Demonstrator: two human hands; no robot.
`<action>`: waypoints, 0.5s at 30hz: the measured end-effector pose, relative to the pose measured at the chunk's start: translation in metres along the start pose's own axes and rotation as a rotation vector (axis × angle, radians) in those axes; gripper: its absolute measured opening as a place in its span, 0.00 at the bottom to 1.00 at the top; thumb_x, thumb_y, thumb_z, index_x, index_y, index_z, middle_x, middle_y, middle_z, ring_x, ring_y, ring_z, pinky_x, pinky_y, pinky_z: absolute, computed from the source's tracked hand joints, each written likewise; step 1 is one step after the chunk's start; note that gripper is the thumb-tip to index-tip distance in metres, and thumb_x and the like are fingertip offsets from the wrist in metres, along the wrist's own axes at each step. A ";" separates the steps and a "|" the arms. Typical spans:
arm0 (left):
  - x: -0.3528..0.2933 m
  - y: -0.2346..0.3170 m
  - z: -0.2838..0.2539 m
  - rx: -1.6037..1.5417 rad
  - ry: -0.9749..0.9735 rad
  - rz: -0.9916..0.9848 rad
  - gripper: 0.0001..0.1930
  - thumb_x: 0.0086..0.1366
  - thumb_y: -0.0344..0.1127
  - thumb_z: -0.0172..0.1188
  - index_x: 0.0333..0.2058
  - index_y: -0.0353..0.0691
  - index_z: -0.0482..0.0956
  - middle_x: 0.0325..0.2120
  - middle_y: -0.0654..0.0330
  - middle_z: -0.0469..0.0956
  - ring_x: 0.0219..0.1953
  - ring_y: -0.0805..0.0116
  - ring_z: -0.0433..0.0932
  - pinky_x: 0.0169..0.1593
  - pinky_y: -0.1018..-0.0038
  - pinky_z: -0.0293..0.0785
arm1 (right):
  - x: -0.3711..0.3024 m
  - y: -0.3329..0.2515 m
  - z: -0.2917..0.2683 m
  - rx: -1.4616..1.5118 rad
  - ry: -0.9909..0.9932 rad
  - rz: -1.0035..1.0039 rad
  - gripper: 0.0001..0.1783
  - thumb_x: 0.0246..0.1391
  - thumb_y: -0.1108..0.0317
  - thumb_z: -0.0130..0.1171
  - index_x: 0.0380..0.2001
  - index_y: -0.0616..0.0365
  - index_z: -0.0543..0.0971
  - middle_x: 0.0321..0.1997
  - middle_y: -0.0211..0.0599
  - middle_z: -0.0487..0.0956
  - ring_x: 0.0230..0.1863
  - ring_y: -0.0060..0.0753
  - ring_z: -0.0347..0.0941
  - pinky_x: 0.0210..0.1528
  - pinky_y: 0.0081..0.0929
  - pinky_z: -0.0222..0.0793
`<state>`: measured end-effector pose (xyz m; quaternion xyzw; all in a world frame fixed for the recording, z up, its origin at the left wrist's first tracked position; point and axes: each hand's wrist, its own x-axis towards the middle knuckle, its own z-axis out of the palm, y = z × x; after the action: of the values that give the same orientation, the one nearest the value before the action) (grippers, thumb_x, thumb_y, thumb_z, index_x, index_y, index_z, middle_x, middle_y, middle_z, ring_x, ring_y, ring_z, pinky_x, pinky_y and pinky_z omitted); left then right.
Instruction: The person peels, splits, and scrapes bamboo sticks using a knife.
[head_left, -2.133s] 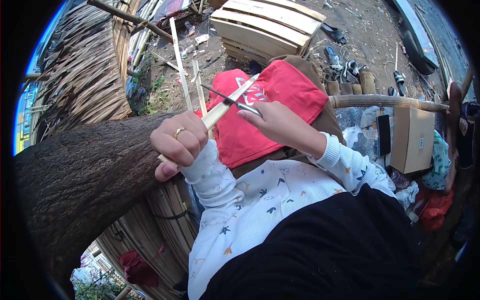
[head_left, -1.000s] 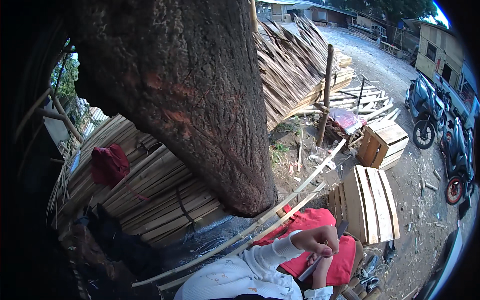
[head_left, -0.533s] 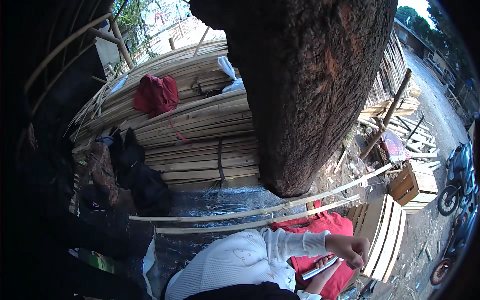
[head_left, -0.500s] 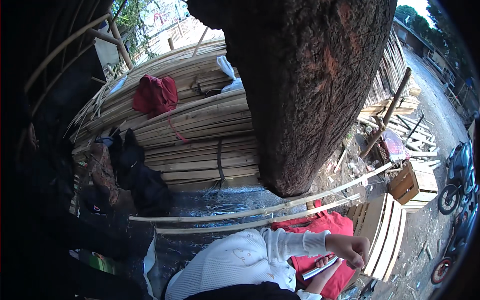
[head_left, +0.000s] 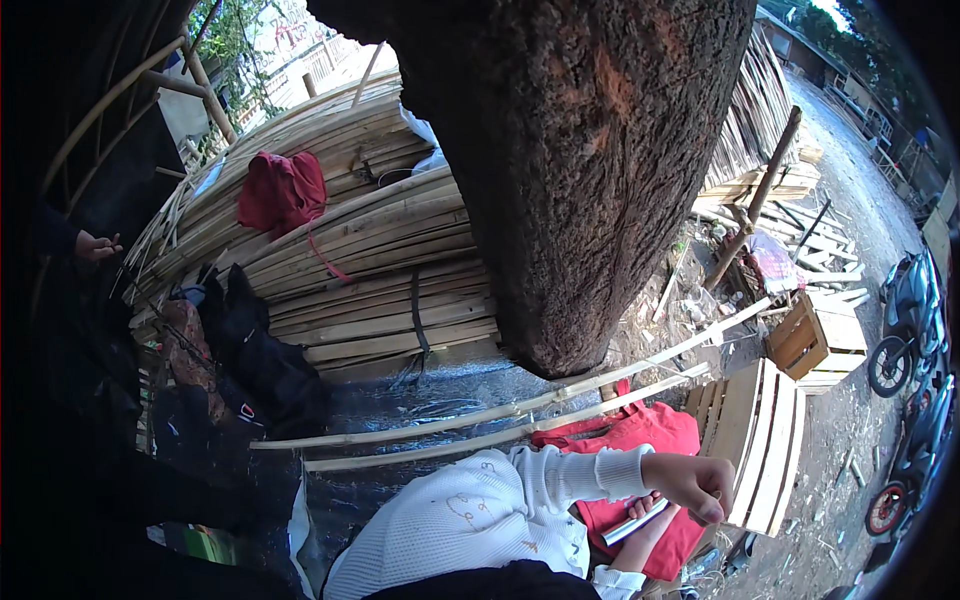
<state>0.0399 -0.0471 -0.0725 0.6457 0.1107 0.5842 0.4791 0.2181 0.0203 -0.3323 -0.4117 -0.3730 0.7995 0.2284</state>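
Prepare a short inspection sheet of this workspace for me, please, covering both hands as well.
Surface: glossy dark sheet, crossed by two long pale wooden strips.
Job's things: long silver-coloured metal tool, with bright red cloth seen behind it.
Clutter: dark red cloth bundle on stacked pale flat strips.
Left hand: curled closed; whether it holds anything is hidden.
Right hand: grips the metal tool.
Cables: nothing seen.
Surroundings: thick rough brown tree trunk, pale slatted wooden crates, parked dark motorbikes, another person's hand at far left.
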 end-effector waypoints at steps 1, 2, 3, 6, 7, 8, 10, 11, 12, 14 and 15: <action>0.000 0.000 0.001 -0.006 0.000 0.002 0.30 0.66 0.52 0.53 0.11 0.39 0.59 0.09 0.70 0.53 0.13 0.79 0.51 0.18 0.75 0.48 | 0.000 0.000 -0.001 -0.001 0.001 -0.003 0.22 0.65 0.44 0.37 0.38 0.54 0.64 0.27 0.32 0.65 0.24 0.29 0.62 0.24 0.27 0.62; 0.001 0.001 0.000 -0.012 0.000 0.004 0.30 0.66 0.52 0.53 0.11 0.39 0.59 0.09 0.70 0.53 0.13 0.78 0.51 0.18 0.75 0.48 | 0.000 0.001 -0.001 -0.002 -0.001 -0.006 0.22 0.65 0.45 0.37 0.38 0.54 0.64 0.27 0.32 0.65 0.25 0.29 0.62 0.25 0.27 0.62; 0.002 0.001 0.001 -0.019 0.002 0.007 0.30 0.66 0.52 0.53 0.11 0.39 0.59 0.09 0.70 0.53 0.13 0.78 0.51 0.18 0.75 0.48 | 0.000 0.001 -0.002 0.000 0.001 -0.012 0.22 0.65 0.45 0.37 0.39 0.54 0.64 0.28 0.32 0.65 0.25 0.29 0.62 0.25 0.27 0.62; 0.002 0.001 0.000 -0.024 -0.008 0.008 0.31 0.67 0.53 0.53 0.11 0.38 0.59 0.09 0.70 0.53 0.13 0.78 0.51 0.18 0.75 0.47 | 0.001 0.001 -0.003 -0.002 -0.005 -0.020 0.22 0.66 0.45 0.37 0.40 0.54 0.64 0.30 0.33 0.65 0.27 0.30 0.62 0.27 0.27 0.63; 0.002 0.000 0.000 -0.014 -0.003 0.007 0.31 0.67 0.53 0.53 0.11 0.38 0.59 0.09 0.69 0.53 0.13 0.78 0.51 0.18 0.75 0.47 | 0.001 0.001 -0.003 -0.004 -0.007 -0.020 0.22 0.66 0.45 0.37 0.40 0.54 0.64 0.30 0.33 0.65 0.28 0.30 0.62 0.27 0.27 0.63; 0.002 -0.001 0.000 -0.009 -0.002 0.019 0.31 0.67 0.53 0.53 0.11 0.38 0.59 0.09 0.69 0.53 0.13 0.78 0.51 0.18 0.75 0.47 | 0.001 0.002 -0.004 0.000 -0.005 -0.021 0.22 0.66 0.46 0.37 0.41 0.54 0.64 0.31 0.33 0.65 0.28 0.30 0.63 0.28 0.27 0.63; 0.002 -0.004 0.000 -0.002 0.001 0.031 0.31 0.67 0.53 0.52 0.11 0.38 0.59 0.09 0.69 0.53 0.13 0.78 0.51 0.18 0.75 0.48 | 0.001 0.003 -0.004 0.002 -0.004 -0.021 0.22 0.66 0.46 0.37 0.41 0.55 0.64 0.32 0.33 0.66 0.29 0.31 0.63 0.29 0.28 0.63; 0.002 -0.004 0.000 0.000 0.001 0.029 0.31 0.67 0.54 0.53 0.11 0.38 0.59 0.09 0.69 0.53 0.13 0.78 0.51 0.18 0.75 0.48 | 0.002 0.003 -0.004 0.004 -0.004 -0.014 0.21 0.66 0.46 0.37 0.42 0.55 0.64 0.32 0.34 0.66 0.30 0.31 0.63 0.29 0.28 0.63; 0.002 -0.005 0.001 -0.009 0.002 0.047 0.31 0.67 0.54 0.53 0.11 0.38 0.59 0.08 0.69 0.54 0.13 0.78 0.52 0.18 0.75 0.48 | 0.001 0.004 -0.004 0.001 -0.005 -0.015 0.21 0.66 0.46 0.37 0.42 0.55 0.64 0.33 0.34 0.66 0.30 0.31 0.63 0.30 0.28 0.63; 0.002 -0.004 0.001 -0.002 -0.001 0.028 0.31 0.67 0.54 0.53 0.11 0.38 0.60 0.08 0.69 0.54 0.13 0.79 0.52 0.18 0.75 0.48 | 0.002 0.005 -0.004 0.006 0.006 -0.011 0.21 0.66 0.47 0.37 0.43 0.55 0.64 0.34 0.34 0.66 0.31 0.31 0.63 0.31 0.28 0.64; 0.002 -0.004 0.001 0.000 -0.001 0.031 0.31 0.66 0.54 0.53 0.11 0.38 0.60 0.08 0.69 0.54 0.13 0.79 0.52 0.18 0.75 0.48 | 0.002 0.005 -0.004 0.008 0.010 -0.011 0.21 0.66 0.47 0.37 0.43 0.55 0.64 0.34 0.34 0.66 0.32 0.32 0.63 0.32 0.28 0.64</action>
<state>0.0431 -0.0442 -0.0735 0.6478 0.1003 0.5912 0.4699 0.2199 0.0201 -0.3386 -0.4126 -0.3708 0.7978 0.2362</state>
